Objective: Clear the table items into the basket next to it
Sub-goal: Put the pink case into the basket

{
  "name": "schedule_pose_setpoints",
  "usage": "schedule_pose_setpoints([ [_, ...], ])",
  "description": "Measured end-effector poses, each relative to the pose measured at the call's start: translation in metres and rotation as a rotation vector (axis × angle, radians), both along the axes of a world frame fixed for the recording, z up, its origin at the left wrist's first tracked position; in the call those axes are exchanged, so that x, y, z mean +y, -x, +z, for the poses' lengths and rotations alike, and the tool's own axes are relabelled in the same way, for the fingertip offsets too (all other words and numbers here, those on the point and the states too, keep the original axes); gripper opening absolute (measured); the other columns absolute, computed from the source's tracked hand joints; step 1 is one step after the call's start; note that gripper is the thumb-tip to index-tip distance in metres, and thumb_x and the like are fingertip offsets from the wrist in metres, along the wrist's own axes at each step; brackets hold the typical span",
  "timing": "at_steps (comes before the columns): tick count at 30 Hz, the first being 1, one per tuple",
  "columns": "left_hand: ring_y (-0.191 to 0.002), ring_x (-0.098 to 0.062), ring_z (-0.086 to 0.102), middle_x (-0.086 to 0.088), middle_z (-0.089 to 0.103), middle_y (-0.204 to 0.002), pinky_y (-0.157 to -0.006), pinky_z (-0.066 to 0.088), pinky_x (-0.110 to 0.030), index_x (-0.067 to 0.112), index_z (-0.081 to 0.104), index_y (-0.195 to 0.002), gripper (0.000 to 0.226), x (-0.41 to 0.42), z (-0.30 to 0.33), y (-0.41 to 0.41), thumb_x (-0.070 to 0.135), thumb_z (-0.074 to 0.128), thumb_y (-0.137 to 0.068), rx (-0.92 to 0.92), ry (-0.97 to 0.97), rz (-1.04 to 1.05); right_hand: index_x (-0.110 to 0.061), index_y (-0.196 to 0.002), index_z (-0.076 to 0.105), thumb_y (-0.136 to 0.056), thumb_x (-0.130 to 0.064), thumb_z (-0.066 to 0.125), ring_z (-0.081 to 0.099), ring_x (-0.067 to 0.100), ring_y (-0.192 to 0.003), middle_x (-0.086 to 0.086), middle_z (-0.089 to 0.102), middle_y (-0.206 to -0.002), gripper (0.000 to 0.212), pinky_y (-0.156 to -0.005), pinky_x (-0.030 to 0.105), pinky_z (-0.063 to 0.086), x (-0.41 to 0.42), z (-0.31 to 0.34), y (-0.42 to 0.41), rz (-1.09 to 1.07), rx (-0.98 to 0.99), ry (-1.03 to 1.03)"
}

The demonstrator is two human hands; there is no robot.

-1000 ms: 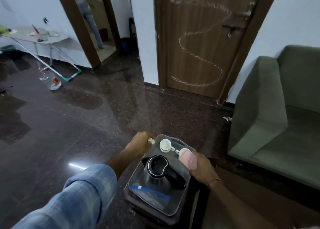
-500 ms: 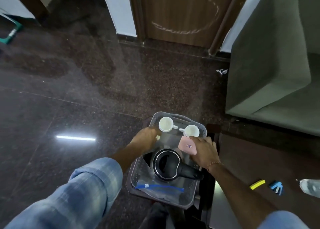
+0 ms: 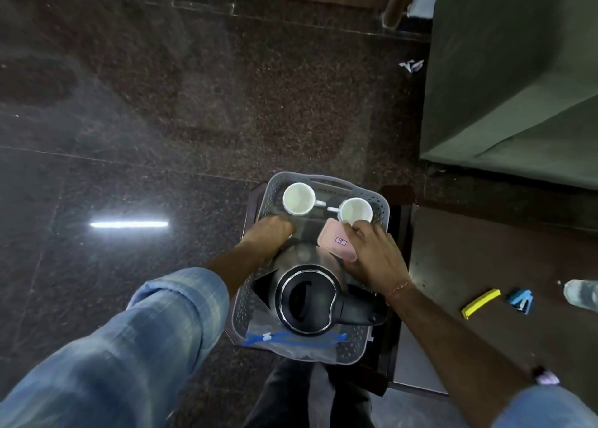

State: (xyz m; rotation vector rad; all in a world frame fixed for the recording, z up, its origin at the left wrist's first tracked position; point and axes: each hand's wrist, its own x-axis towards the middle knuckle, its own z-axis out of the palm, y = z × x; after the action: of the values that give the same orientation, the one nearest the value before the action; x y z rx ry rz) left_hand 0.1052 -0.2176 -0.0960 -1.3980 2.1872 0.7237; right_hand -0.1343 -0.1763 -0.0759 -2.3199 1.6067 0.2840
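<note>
A grey perforated basket [image 3: 383, 206] stands on a dark stool just left of the table [image 3: 479, 246]. Inside it are two white cups [image 3: 298, 198] [image 3: 355, 210], a steel and black kettle [image 3: 307, 301] and a clear bag with a blue zip [image 3: 291, 337]. My right hand [image 3: 375, 255] holds a pink lidded box [image 3: 335, 244] low in the basket, beside the kettle and below the right cup. My left hand [image 3: 271, 234] reaches down into the basket's left side with its fingers curled. What lies under those fingers is hidden.
On the dark table lie a yellow clip [image 3: 481, 302], a small blue object [image 3: 519, 300] and a clear bottle [image 3: 582, 292] at the right edge. A green sofa [image 3: 517, 71] stands beyond the table. A dark polished floor spreads to the left.
The view has tilted down onto the basket. My right hand has brought the pink box lower into the basket beside the kettle. My left hand has moved deeper inside.
</note>
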Motion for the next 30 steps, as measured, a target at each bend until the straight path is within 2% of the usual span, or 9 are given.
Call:
schedule_pose_setpoints([
  [8,-0.113,-0.028,0.064,-0.01,0.065,-0.122,-0.096,0.05,-0.038,0.011,0.067,-0.112,0.022,-0.003,-0.009,0.001,0.012,0.055,-0.093,0.058,0.022,-0.005,-0.01,-0.127,0.059,-0.068,-0.046,0.074,0.058,0.029,-0.082,0.007,0.061,-0.106,0.071,-0.071,0.037,0.052,0.0,-0.003,0.002,0.035,-0.029,0.06],
  [11,-0.114,-0.03,0.062,-0.011,0.061,-0.124,-0.096,0.049,-0.038,0.011,0.065,-0.118,0.026,-0.001,-0.009,0.0,0.012,0.06,-0.092,0.112,0.023,0.01,-0.008,-0.116,0.064,-0.069,-0.05,0.073,0.062,0.031,-0.088,0.009,0.065,-0.1,0.064,-0.077,0.037,0.051,0.007,-0.006,0.004,0.119,0.015,0.042],
  [14,-0.114,-0.033,0.061,-0.012,0.059,-0.125,-0.095,0.048,-0.042,0.009,0.061,-0.121,0.03,0.0,-0.009,-0.002,0.008,0.06,-0.091,0.142,0.038,0.026,-0.007,-0.119,0.062,-0.071,-0.05,0.071,0.062,0.033,-0.099,0.011,0.066,-0.109,0.065,-0.084,0.039,0.051,0.011,-0.009,0.006,0.093,0.034,0.005],
  [19,-0.114,-0.033,0.061,-0.013,0.058,-0.126,-0.094,0.047,-0.041,0.008,0.06,-0.121,0.031,0.002,0.0,-0.002,0.012,0.061,-0.091,0.158,0.047,0.042,-0.01,-0.109,0.059,-0.072,-0.05,0.071,0.059,0.033,-0.095,0.011,0.06,-0.107,0.056,-0.081,0.041,0.05,0.007,-0.01,0.002,0.029,0.03,-0.053],
  [23,-0.113,-0.03,0.061,-0.01,0.057,-0.127,-0.095,0.049,-0.039,0.01,0.06,-0.121,0.033,0.005,0.019,-0.007,0.01,0.063,-0.088,0.17,0.057,0.059,-0.009,-0.101,0.061,-0.069,-0.048,0.076,0.06,0.033,-0.088,0.011,0.06,-0.1,0.053,-0.075,0.039,0.05,0.012,0.004,0.005,0.014,-0.017,-0.039],
  [27,-0.117,-0.029,0.06,-0.008,0.055,-0.134,-0.097,0.05,-0.04,0.015,0.053,-0.135,0.05,0.003,0.058,-0.008,0.0,0.06,-0.088,0.154,0.057,0.041,-0.011,-0.116,0.056,-0.074,-0.045,0.072,0.054,0.029,-0.104,0.008,0.057,-0.113,0.056,-0.085,0.039,0.046,0.016,0.036,0.014,-0.042,-0.042,-0.046],
  [30,-0.118,-0.029,0.059,-0.009,0.056,-0.135,-0.097,0.049,-0.038,0.015,0.051,-0.137,0.054,-0.001,0.098,0.007,-0.004,0.058,-0.087,0.157,0.106,0.014,-0.011,-0.114,0.058,-0.079,-0.045,0.068,0.053,0.028,-0.104,0.008,0.057,-0.113,0.05,-0.086,0.039,0.046,0.025,0.07,0.031,-0.095,-0.058,-0.002],
])
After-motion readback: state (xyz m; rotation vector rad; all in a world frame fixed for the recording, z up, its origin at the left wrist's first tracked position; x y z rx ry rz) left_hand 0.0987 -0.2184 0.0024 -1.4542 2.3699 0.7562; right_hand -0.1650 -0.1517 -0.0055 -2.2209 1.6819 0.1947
